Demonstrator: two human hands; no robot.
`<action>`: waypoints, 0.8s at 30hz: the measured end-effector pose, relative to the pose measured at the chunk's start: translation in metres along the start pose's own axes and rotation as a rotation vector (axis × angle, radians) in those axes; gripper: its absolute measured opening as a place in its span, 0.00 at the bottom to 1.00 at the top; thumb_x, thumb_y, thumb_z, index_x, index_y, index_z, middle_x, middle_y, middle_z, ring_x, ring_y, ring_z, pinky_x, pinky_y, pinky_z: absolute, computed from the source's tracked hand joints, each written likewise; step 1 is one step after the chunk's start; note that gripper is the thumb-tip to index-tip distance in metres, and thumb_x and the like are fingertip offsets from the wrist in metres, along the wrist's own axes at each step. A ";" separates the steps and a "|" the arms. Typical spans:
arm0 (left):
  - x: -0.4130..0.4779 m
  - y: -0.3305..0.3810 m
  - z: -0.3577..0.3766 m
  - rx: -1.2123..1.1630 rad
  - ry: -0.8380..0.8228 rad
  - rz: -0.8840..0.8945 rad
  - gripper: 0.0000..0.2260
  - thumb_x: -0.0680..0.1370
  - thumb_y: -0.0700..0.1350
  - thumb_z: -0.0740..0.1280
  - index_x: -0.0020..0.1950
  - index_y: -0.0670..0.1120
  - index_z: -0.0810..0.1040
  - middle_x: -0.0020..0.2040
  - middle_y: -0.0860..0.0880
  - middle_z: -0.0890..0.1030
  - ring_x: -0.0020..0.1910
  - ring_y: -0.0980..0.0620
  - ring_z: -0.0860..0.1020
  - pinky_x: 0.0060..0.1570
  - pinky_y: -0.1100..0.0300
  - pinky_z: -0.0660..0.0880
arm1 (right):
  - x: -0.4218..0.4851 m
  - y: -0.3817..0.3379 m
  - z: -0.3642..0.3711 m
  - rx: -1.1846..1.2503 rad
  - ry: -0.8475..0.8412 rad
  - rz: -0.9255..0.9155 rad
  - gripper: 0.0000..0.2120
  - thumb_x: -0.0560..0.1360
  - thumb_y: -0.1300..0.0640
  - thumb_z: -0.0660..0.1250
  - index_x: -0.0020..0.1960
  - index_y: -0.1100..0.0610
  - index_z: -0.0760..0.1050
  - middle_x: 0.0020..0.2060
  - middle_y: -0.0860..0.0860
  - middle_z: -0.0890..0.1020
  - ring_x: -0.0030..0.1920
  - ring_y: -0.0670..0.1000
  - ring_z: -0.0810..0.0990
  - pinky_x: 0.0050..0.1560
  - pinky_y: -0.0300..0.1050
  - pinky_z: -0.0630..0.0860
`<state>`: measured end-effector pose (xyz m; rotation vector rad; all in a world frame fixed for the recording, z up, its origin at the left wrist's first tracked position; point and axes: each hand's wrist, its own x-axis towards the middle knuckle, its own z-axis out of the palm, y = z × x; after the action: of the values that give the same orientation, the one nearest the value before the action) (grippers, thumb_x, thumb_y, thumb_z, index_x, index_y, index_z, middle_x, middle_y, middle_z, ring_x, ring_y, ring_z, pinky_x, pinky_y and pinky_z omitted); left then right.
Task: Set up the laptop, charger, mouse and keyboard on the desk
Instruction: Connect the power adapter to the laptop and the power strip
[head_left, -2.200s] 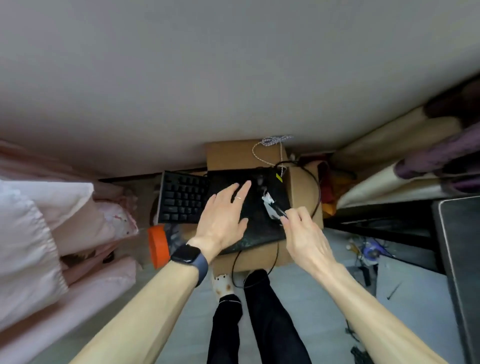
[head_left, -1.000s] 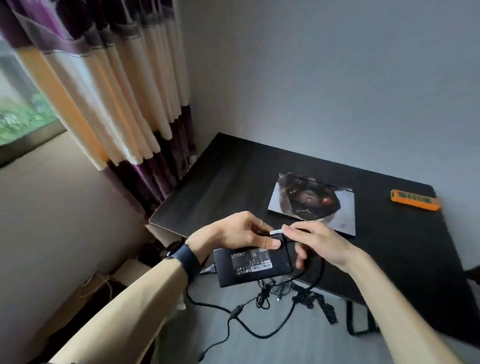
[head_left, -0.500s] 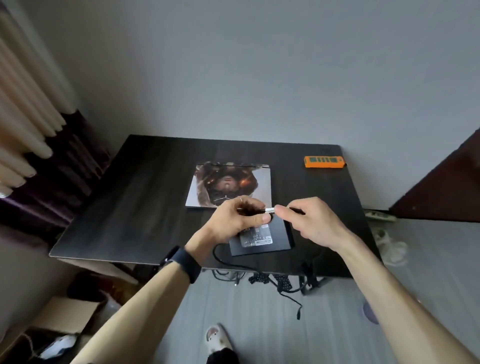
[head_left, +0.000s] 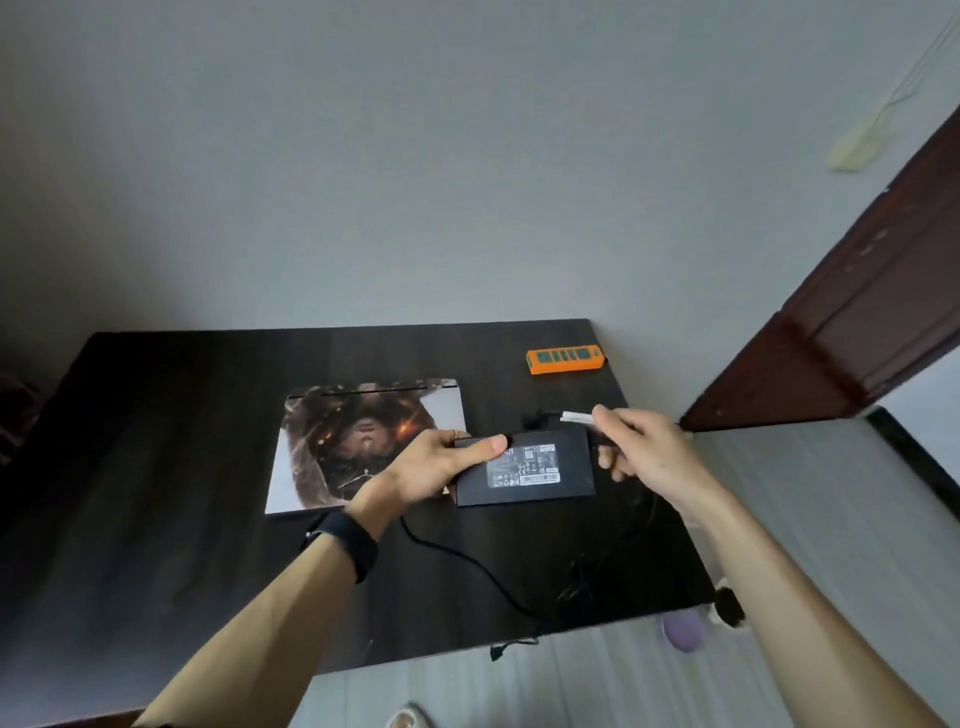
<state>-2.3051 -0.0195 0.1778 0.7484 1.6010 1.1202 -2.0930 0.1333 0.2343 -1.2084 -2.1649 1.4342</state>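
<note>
A closed laptop (head_left: 332, 441) with a picture on its lid lies flat near the middle of the dark desk (head_left: 156, 467). Just right of it is the black charger brick (head_left: 540, 473), label up. My left hand (head_left: 431, 467) grips the brick's left end, thumb on top. My right hand (head_left: 639, 447) pinches the charger's cable near its white-tagged plug (head_left: 576, 417), held above the brick's far right corner. The black cable (head_left: 467, 564) trails over the desk's front edge. No mouse or keyboard is in view.
An orange power strip (head_left: 563, 360) lies at the desk's back right corner. A dark wooden door (head_left: 857, 312) stands to the right. A grey wall runs behind the desk. Grey floor and a slipper (head_left: 410, 719) show below the front edge.
I turned from the cardboard box to the desk, carrying the charger. The brick now sits farther onto the desk beside the laptop, and my right hand has pulled the plug end away to the right.
</note>
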 end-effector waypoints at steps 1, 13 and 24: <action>0.009 0.002 -0.004 0.019 0.040 -0.011 0.21 0.73 0.61 0.72 0.48 0.43 0.85 0.34 0.56 0.81 0.30 0.59 0.75 0.27 0.66 0.66 | 0.013 -0.003 -0.003 0.019 0.077 0.014 0.19 0.82 0.46 0.61 0.45 0.59 0.81 0.31 0.51 0.83 0.30 0.49 0.77 0.35 0.44 0.76; 0.055 -0.028 -0.044 -0.377 0.626 -0.218 0.17 0.74 0.57 0.72 0.48 0.43 0.79 0.41 0.48 0.80 0.36 0.52 0.79 0.23 0.67 0.75 | 0.102 0.044 -0.074 -0.376 0.720 0.077 0.19 0.85 0.50 0.52 0.56 0.60 0.78 0.52 0.60 0.84 0.53 0.65 0.79 0.52 0.54 0.72; 0.092 0.003 -0.040 -0.609 0.791 -0.238 0.28 0.64 0.71 0.72 0.37 0.46 0.76 0.22 0.51 0.64 0.19 0.54 0.60 0.25 0.64 0.57 | 0.138 0.168 -0.011 -0.471 -0.158 0.364 0.16 0.82 0.46 0.59 0.45 0.52 0.80 0.41 0.51 0.84 0.43 0.51 0.82 0.48 0.49 0.75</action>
<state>-2.3721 0.0500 0.1486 -0.3318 1.7450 1.7192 -2.0889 0.2719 0.0670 -1.7809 -2.5885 1.2069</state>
